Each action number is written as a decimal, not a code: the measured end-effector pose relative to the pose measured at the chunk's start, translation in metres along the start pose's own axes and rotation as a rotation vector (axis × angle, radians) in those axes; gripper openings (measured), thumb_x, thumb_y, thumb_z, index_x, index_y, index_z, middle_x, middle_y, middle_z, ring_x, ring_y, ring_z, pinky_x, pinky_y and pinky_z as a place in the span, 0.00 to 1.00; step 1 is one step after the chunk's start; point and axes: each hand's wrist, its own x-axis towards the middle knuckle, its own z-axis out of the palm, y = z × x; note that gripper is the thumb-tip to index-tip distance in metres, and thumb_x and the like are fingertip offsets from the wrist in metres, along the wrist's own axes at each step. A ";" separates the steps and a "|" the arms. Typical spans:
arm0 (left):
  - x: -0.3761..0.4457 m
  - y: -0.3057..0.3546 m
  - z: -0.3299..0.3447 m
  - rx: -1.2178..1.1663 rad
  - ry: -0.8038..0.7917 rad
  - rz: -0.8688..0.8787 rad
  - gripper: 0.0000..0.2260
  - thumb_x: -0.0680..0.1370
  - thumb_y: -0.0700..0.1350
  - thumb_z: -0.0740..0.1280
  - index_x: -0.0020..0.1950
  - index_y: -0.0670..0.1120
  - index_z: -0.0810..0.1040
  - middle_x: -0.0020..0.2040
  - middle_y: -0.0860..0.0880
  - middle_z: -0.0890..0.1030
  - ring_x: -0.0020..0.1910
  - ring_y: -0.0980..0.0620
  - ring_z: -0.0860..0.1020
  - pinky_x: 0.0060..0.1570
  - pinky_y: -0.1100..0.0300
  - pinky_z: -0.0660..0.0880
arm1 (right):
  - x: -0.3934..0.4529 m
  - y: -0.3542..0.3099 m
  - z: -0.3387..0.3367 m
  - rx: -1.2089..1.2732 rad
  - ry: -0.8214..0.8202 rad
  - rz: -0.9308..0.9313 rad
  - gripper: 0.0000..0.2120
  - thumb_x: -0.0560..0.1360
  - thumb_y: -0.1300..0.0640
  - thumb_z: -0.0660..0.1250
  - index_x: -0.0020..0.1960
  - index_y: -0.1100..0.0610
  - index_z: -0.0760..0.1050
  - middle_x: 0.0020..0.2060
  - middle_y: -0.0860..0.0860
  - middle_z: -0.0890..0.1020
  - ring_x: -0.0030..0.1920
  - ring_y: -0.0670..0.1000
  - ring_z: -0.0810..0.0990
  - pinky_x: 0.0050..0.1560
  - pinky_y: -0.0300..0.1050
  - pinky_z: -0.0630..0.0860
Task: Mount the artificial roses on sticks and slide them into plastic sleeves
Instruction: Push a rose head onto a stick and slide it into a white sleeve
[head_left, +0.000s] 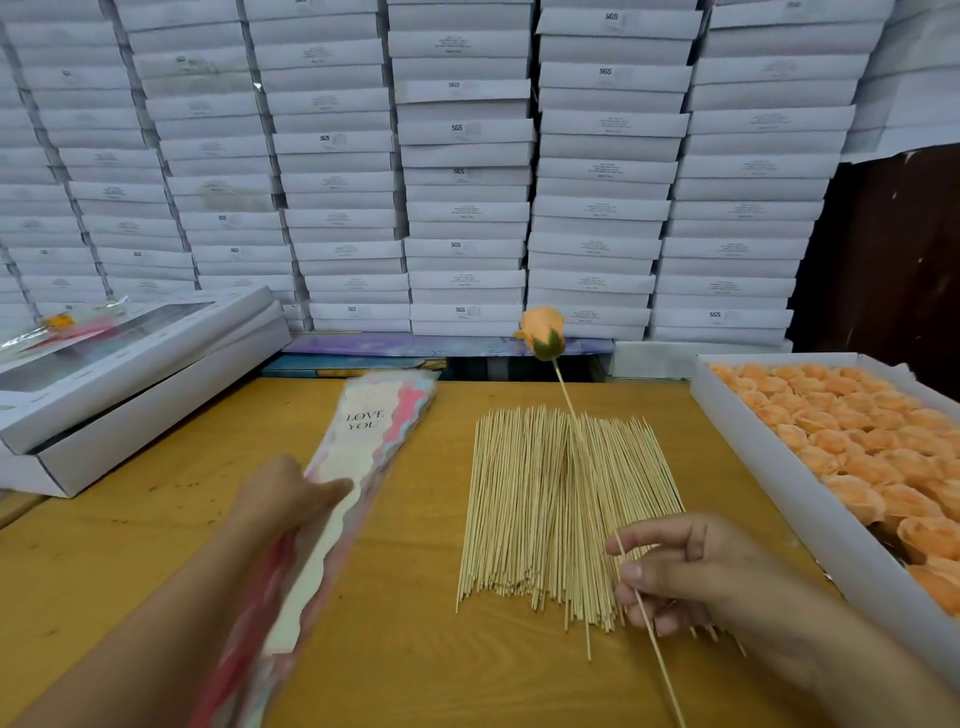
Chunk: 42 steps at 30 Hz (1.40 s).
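My right hand (680, 566) pinches a thin wooden stick (597, 467) between thumb and fingers. An orange artificial rose (543, 332) with a green base sits on the stick's far end, raised above the table. My left hand (283, 493) rests on a stack of plastic sleeves (363, 441) printed "LOVE YOU", which lies on the table at centre left and runs toward me; its thumb lies over their top face. A fanned pile of loose sticks (550, 499) lies on the table between my hands.
A white tray (779, 467) full of several orange rose heads stands along the right. Flat white boxes (130, 374) lie at the left, with a sleeved rose (67, 325) on top. A wall of stacked white boxes (467, 156) fills the back beyond the wooden table (405, 597).
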 end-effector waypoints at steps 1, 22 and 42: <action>0.002 -0.003 0.001 -0.004 0.005 -0.004 0.23 0.72 0.60 0.74 0.44 0.39 0.77 0.39 0.42 0.81 0.39 0.43 0.80 0.35 0.55 0.69 | 0.000 0.000 -0.001 0.001 0.005 -0.001 0.14 0.61 0.58 0.77 0.46 0.58 0.86 0.39 0.65 0.84 0.34 0.57 0.83 0.30 0.42 0.79; 0.002 -0.001 -0.029 -0.121 0.013 -0.028 0.13 0.74 0.31 0.63 0.30 0.40 0.74 0.29 0.44 0.68 0.29 0.47 0.65 0.34 0.58 0.61 | 0.003 0.004 -0.010 0.024 0.058 -0.033 0.19 0.60 0.55 0.78 0.49 0.57 0.85 0.41 0.62 0.85 0.36 0.54 0.83 0.31 0.41 0.78; -0.033 0.043 -0.022 -0.787 -0.290 -0.032 0.04 0.77 0.33 0.69 0.50 0.38 0.76 0.41 0.40 0.79 0.32 0.49 0.76 0.31 0.57 0.74 | 0.010 0.010 -0.013 0.150 0.058 0.002 0.10 0.64 0.63 0.76 0.45 0.64 0.84 0.40 0.62 0.84 0.36 0.54 0.83 0.33 0.41 0.80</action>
